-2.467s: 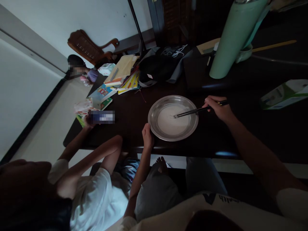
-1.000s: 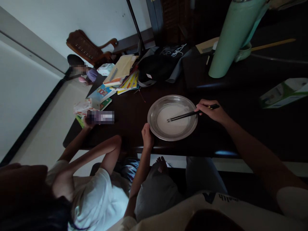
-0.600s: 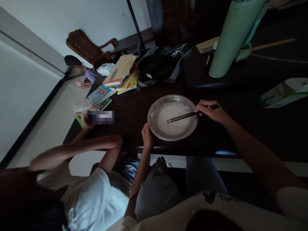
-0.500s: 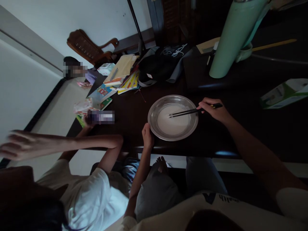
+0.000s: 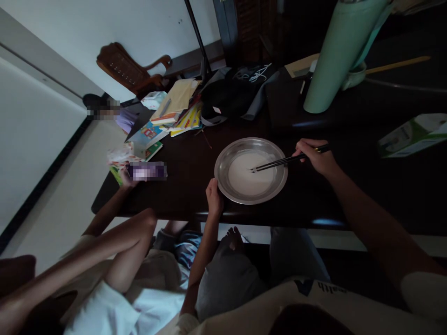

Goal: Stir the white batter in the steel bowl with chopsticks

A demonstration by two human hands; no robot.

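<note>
A round metal bowl [image 5: 223, 186] sits on the dark table near its front edge. Inside it lies a pale, milky mixture [image 5: 247, 184]. My left hand [image 5: 213, 195] is closed on the bowl's left rim. A pair of black chopsticks [image 5: 279, 162] is gripped in my right hand [image 5: 314, 156], just right of the bowl. They slant down to the left over the rim, with their light tips in the mixture.
A green bottle [image 5: 331, 65] stands behind on the right, and a green-and-white carton [image 5: 412, 135] lies at far right. Stacked books [image 5: 174, 109] and a black bag [image 5: 226, 95] sit at the back. On my left, a person holds a phone [image 5: 148, 171].
My right hand has shifted slightly right, drawing the chopstick tips right within the mixture. My left hand stays on the rim. The person on my left has lowered a raised arm.
</note>
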